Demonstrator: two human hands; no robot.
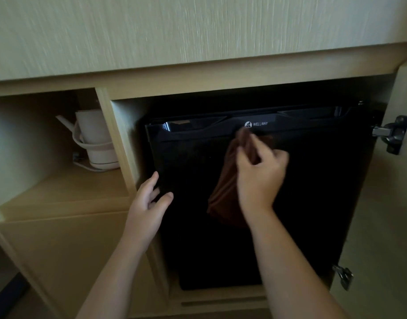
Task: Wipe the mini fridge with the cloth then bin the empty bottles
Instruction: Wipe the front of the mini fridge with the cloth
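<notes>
— Right hand [260,173], what's in it?
— Fingers pinch a bunched brown cloth [223,199], which hangs against the black mini fridge [313,180] door just under its WELLWAY top edge.
— Left hand [149,203]?
— At 9 o'clock of the cloth, fingers relaxed, holding nothing, by the door's left edge.
— Room around?
— Narrow gaps inside the wooden cabinet [197,84]; white kettle [96,139] at 10 o'clock, hinge [392,137] at 3.

The mini fridge [290,203] stands inside the cabinet [197,72], the kettle [96,139] on a shelf [66,187] to its left, the cloth [227,187] before its door, hinges [391,137] to its right
</notes>
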